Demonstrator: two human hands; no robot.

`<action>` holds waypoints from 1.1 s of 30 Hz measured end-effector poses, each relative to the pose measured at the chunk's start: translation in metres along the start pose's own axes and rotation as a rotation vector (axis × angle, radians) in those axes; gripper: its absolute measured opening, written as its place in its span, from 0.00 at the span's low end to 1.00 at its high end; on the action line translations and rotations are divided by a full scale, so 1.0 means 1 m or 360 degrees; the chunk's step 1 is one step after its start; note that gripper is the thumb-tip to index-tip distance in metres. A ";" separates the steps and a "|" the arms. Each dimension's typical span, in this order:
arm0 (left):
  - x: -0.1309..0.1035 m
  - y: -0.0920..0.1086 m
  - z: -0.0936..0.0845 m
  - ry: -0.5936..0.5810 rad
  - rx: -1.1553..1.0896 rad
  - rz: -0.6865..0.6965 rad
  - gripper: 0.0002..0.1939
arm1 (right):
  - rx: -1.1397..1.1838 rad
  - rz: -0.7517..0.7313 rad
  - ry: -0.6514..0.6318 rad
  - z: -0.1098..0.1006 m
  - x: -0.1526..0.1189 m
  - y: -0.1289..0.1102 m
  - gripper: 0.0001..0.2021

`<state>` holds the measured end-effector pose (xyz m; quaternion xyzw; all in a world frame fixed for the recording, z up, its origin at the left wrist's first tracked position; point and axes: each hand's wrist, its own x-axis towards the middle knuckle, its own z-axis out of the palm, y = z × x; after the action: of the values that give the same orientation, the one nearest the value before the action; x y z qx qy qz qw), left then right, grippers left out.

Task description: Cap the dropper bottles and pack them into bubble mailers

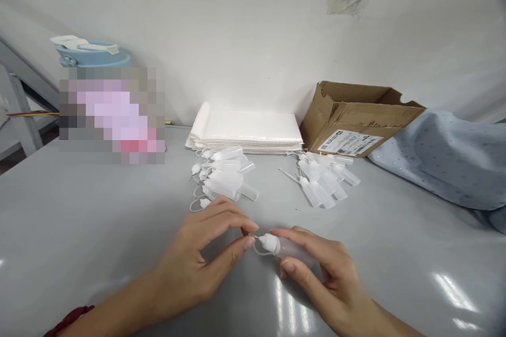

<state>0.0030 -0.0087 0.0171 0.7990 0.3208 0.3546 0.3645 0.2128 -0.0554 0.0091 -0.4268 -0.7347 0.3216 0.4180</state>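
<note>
My right hand (pixel 328 268) is wrapped round a translucent bottle (pixel 292 250) with a white nozzle pointing left. At the nozzle's tip, my left hand (pixel 213 253) pinches a small cap on a thin strap that loops back to the bottle's neck. The cap is mostly hidden by the fingertips, and a thin metal tip shows beside it. Beyond my left hand lies a pile of similar bottles (pixel 225 179). A second pile of bottles (pixel 324 179) lies farther right, some with their straps showing.
A stack of white padded envelopes (pixel 249 129) stands against the wall, beside an open cardboard box (pixel 351 121). Light blue cloth (pixel 446 158) lies at the right on the grey table (pixel 98 221). A blurred pink object (pixel 118 116) and a blue container (pixel 95 55) are at the back left.
</note>
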 end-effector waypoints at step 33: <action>-0.004 -0.006 0.005 0.0000 0.0278 0.0329 0.10 | -0.0653 -0.0518 -0.0076 -0.006 -0.005 0.021 0.21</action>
<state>0.0037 -0.0106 0.0083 0.8565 0.2664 0.3609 0.2552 0.2270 -0.0501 -0.0071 -0.3711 -0.8532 0.1043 0.3514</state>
